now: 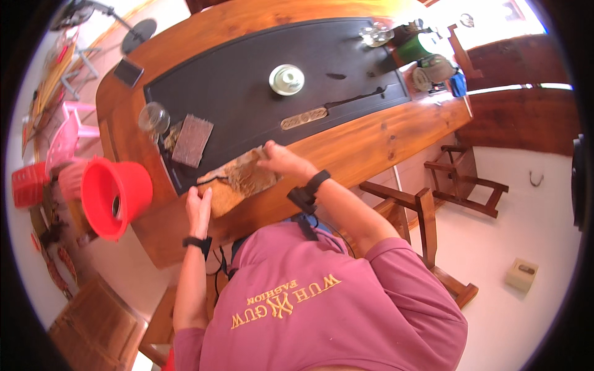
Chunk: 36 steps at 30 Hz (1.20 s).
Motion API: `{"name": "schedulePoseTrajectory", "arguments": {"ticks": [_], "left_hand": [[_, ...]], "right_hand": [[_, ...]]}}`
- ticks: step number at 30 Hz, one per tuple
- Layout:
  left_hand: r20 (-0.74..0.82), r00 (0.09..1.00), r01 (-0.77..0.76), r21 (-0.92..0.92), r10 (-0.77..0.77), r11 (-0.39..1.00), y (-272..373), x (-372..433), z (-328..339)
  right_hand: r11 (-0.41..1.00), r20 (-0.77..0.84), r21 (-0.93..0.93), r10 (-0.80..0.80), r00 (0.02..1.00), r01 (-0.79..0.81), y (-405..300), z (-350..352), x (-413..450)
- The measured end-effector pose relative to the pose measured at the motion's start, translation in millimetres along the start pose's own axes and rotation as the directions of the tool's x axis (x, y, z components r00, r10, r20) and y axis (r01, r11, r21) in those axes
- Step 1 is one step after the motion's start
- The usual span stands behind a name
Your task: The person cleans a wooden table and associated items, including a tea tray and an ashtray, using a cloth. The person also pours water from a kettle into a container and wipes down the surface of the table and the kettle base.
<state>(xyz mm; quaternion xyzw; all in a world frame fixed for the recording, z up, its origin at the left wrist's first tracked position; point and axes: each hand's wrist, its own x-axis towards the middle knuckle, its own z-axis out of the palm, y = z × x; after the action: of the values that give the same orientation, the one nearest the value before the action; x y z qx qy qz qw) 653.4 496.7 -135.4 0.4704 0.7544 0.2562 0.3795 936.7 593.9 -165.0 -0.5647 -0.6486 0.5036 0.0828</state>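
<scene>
My left hand [199, 206] pinches the edge of a tan, rough-textured piece [222, 199], which may be a sponge or a folded part of a cloth. My right hand [287, 162] grips the upper right of a brown, worn sheet [255, 174], perhaps cloth or hide, that adjoins the tan piece. Both lie over the near edge of the wooden table. Just beyond my left hand, a brownish-red rectangular pad [193, 140] rests on the black tray surface, beside a small crumpled clump [172, 137]. A white lidded cup [287, 79] stands near the middle of the tray.
A glass vessel [154, 118] and a dark flat object [128, 72] are at the table's left end. A red bucket [134, 192] stands beside that end. Glassware [376, 35] and several jars [431, 72] crowd the far right. Wooden chairs [424, 222] stand at the right.
</scene>
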Motion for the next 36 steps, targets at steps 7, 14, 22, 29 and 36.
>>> {"name": "schedulePoseTrajectory", "arguments": {"ticks": [7,14,22,29,36], "left_hand": [[-0.044,0.991,-0.131,-0.049,0.129,0.990,57,-7,23],[0.084,0.990,-0.103,-0.072,0.109,0.992,116,-3,58],[0.312,0.949,0.131,-0.539,0.052,0.832,151,-28,66],[0.424,0.894,0.151,-0.589,0.144,0.794,171,-40,62],[0.339,0.774,-0.569,0.002,0.535,0.822,176,-42,54]], "right_hand": [[0.999,0.017,0.027,-0.041,0.999,0.040,-36,4,-4],[0.963,-0.096,0.233,-0.117,0.988,0.137,-65,-2,-23],[0.900,0.073,0.427,-0.127,0.989,0.084,-74,-60,-57],[0.938,0.029,0.240,-0.267,0.963,0.252,-54,-93,-76],[0.927,0.290,0.000,-0.360,0.887,0.376,-72,-109,-101]]}}
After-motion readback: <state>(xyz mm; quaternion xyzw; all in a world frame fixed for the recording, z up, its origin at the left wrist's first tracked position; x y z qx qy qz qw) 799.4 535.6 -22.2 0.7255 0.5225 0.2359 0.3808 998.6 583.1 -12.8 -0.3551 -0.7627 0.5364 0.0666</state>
